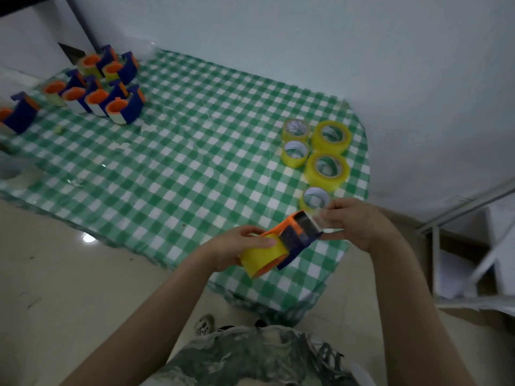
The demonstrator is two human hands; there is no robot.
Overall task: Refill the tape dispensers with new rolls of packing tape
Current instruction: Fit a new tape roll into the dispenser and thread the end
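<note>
I hold a blue and orange tape dispenser [299, 236] over the near right corner of the table. A yellow tape roll [262, 257] sits on its orange hub. My left hand [237, 247] grips that roll and the dispenser's body. My right hand [354, 221] pinches the clear free end of the tape [320, 215] at the dispenser's blade end. Several yellow tape rolls [327, 168] lie on the table just beyond my hands. Several blue and orange dispensers [122, 107] with rolls in them stand at the far left.
A green and white checked cloth [181, 162] covers the low table. A clear tape roll [16, 174] lies at the left edge. Pale walls rise behind and to the right. A white rack [473, 246] stands at the right. Tiled floor [69, 288] lies at the near left.
</note>
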